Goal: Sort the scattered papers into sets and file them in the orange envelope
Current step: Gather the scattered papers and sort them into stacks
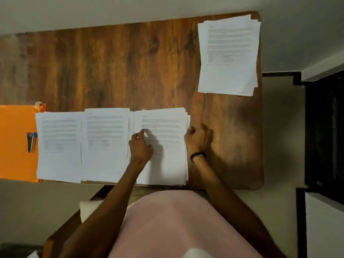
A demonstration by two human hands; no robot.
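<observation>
A wooden table (121,67) fills the upper and middle frame. The orange envelope (16,142) lies flat at the left edge of the frame, well apart from both hands. Its right side is covered by the leftmost sheet (58,146). Just right of that sheet along the table's near edge lie the middle stack (105,146) and then the right stack (167,161). A separate pile (228,56) sits in the upper right corner of the table.

Both hands are at the right stack, apart from each other. The left hand (140,148) rests on its left part, with thumb and forefinger drawn close over the top page. The right hand (197,139) is curled at its right edge. Blur hides whether either hand actually pinches paper.

A metal clip (31,142) lies on the envelope. A black wristband (198,155) circles the right wrist.
</observation>
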